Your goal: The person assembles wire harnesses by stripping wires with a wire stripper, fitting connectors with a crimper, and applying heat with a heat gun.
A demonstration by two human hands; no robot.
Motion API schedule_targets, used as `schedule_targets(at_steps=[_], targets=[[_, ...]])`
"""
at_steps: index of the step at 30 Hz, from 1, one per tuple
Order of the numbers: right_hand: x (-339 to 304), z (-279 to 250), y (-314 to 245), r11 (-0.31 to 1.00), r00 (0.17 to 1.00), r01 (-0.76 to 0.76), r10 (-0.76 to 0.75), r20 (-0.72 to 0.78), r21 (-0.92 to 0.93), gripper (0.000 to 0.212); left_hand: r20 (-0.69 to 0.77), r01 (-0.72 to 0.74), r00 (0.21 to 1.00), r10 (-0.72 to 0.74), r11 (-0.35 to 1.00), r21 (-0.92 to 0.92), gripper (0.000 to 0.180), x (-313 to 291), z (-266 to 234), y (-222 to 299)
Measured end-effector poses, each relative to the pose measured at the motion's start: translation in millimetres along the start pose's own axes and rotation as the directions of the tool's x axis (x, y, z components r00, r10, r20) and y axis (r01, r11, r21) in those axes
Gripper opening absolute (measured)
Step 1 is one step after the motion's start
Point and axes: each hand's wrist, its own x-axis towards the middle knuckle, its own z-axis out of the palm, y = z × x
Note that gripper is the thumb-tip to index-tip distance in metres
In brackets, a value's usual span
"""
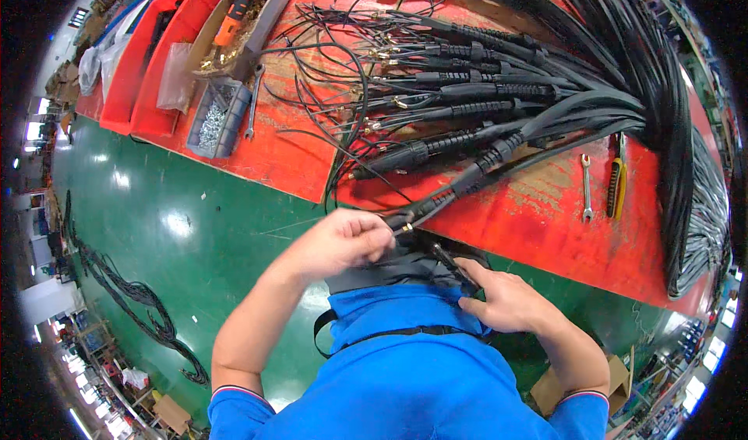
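My left hand (348, 241) is closed at the table's front edge, thumb against curled fingers. It pinches a thin wire at the end of a black cable (452, 193), beside a small brass fitting (407, 227). To the right, in front of my waist, my right hand (502, 293) grips a slim dark tool (450, 262) whose tip points up and left toward the cable end. Its exact kind does not show. More black cables (460, 93) with ribbed sleeves, brass-tipped ends and loose thin wires lie fanned out beyond my hands.
On the red table (538, 214) lie a wrench (587, 187) and a yellow-and-black tool (617, 183). At left stand a grey bin of small metal parts (216, 119), another wrench (254, 101), a red bin (160, 58) and an orange-handled tool (234, 19). A cable bundle (140, 292) lies on the green floor.
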Motion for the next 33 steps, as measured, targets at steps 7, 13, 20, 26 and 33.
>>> schedule_targets(at_steps=[7, 13, 20, 26, 33], targets=[[0.0, 22.7, -0.4, 0.995, 0.998, 0.056, -0.055, 0.008, -0.081, 0.072, 0.096, 0.018, 0.995, 0.018, 0.932, -0.361, 0.026, -10.8, 49.6, -34.1], [-18.8, 31.2, 1.2, 0.997, 0.999, 0.007, -0.003, 0.054, -0.075, 0.070, 0.126, 0.004, 0.992, 0.028, 0.969, -0.246, 0.027, -21.0, 68.0, -38.7], [-35.4, 35.5, -2.4, 0.999, 0.999, 0.042, -0.042, 0.027, -0.017, 0.069, -0.047, -0.144, 0.989, 0.140, 0.983, -0.116, 0.026, -29.0, 90.6, -40.2], [-36.2, 35.5, -2.2, 0.999, 0.999, 0.028, -0.027, 0.018, -0.030, 0.070, -0.122, -0.202, 0.972, 0.201, 0.979, 0.008, 0.024, -32.2, 103.6, -44.4], [-33.9, 23.6, -1.3, 0.991, 0.994, 0.103, -0.107, -0.038, -0.085, 0.072, -0.243, -0.192, 0.947, 0.208, 0.977, 0.087, 0.022, -22.6, 107.6, -47.3]])
